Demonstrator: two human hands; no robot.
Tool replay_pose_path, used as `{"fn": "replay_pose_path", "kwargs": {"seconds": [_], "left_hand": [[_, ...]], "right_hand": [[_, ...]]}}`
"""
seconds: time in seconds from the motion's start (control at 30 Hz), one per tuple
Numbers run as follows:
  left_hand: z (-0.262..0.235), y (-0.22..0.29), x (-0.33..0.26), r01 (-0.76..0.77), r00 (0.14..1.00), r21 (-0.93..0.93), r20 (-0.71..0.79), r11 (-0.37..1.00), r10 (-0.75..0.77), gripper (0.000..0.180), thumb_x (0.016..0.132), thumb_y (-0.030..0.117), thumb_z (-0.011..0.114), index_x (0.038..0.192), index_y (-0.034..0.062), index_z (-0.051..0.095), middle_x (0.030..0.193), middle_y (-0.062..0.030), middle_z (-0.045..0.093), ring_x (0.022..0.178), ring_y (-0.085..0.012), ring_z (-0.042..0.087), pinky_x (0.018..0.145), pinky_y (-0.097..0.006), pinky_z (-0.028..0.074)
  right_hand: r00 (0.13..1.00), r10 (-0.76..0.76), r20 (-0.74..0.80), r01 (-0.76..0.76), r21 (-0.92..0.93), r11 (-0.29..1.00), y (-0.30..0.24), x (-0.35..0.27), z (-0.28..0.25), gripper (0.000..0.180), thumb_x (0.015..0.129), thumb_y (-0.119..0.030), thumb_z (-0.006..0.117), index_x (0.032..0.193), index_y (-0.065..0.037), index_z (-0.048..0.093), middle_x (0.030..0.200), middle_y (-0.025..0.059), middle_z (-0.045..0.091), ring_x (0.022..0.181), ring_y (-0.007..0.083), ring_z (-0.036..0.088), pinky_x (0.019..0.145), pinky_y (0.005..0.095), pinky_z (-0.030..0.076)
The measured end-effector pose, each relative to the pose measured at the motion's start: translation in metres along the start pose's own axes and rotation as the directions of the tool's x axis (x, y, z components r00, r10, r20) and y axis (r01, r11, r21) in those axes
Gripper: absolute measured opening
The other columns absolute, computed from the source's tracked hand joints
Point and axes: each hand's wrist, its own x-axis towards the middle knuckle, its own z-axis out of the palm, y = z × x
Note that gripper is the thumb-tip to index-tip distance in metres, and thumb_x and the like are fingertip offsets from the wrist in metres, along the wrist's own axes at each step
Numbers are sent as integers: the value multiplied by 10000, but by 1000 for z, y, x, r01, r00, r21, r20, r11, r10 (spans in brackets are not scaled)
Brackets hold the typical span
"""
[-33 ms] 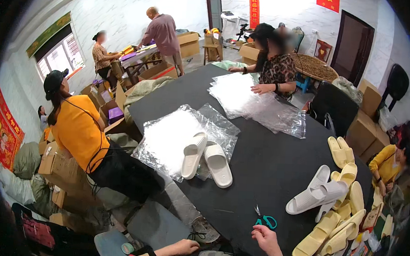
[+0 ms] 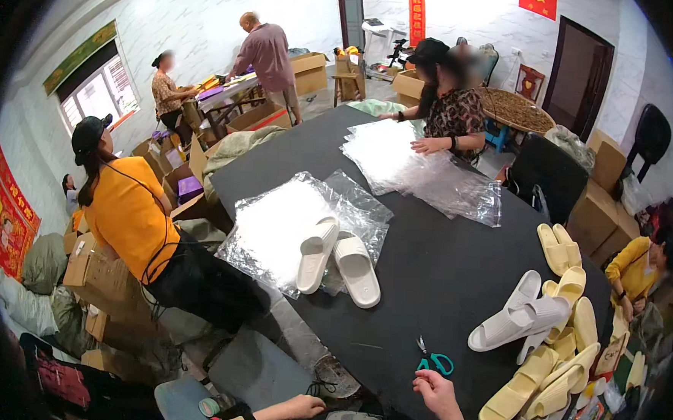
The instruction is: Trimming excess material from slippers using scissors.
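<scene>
My right hand (image 2: 436, 392) rests at the near edge of the black table (image 2: 416, 290), fingers curled in and nothing seen in them. Just beyond its knuckles lie scissors with teal handles (image 2: 442, 363), apart from the hand. Lower left, my left hand (image 2: 305, 407) lies near the table's edge with its fingers folded together, also without anything visible in it. A pair of off-white slide slippers (image 2: 357, 270) sits partly on a stack of clear plastic bags (image 2: 270, 233). To the right are piled pale yellow slippers (image 2: 520, 385) and light grey slippers (image 2: 518, 324).
Across the table a person in a patterned top (image 2: 456, 113) touches more clear bags (image 2: 459, 187). Someone in an orange shirt (image 2: 129, 218) stands at the left among cardboard boxes (image 2: 105, 274). A person in yellow (image 2: 629, 262) is at the far right. Grey-blue chairs (image 2: 256, 373) stand lower left.
</scene>
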Motion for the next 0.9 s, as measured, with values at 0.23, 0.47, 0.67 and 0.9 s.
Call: {"fn": "replay_pose_path", "kwargs": {"seconds": [0.23, 0.47, 0.67, 0.9], "left_hand": [[22, -11, 0, 22, 1000, -23, 9, 999, -22, 293, 838, 297, 563, 1019, 78, 634, 943, -127, 662, 919, -301, 617, 800, -391, 474], [34, -13, -6, 104, 994, -36, -26, 994, -105, 282, 841, 303, 569, 985, 66, 622, 883, -137, 658, 874, -277, 621, 757, -378, 472], [54, -38, -5, 148, 985, -167, -61, 975, -160, 261, 837, 274, 555, 951, 48, 619, 818, -88, 649, 703, -178, 595, 636, -329, 471], [122, -143, 4, 246, 967, -418, 51, 874, -248, 217, 848, 193, 570, 998, 43, 617, 801, -41, 604, 715, -116, 552, 608, -262, 434]], "right_hand": [[998, 15, -67, -13, 24, 1000, 24, -18, -23, 234, 845, -78, 555, 1036, 53, 589, 827, 115, 666, 726, 140, 644, 665, 249, 502], [990, -17, -137, 24, 47, 999, 36, -29, -40, 195, 857, -51, 543, 1019, 48, 586, 798, 93, 653, 687, 123, 627, 630, 241, 503], [986, -31, -163, 38, 36, 999, 45, -31, -47, 184, 858, -38, 537, 1009, 54, 587, 789, 93, 649, 672, 119, 620, 619, 236, 506], [989, -53, -136, 57, 21, 998, 43, -30, -49, 186, 853, -31, 539, 1008, 61, 585, 790, 99, 651, 686, 126, 628, 625, 237, 508]]}}
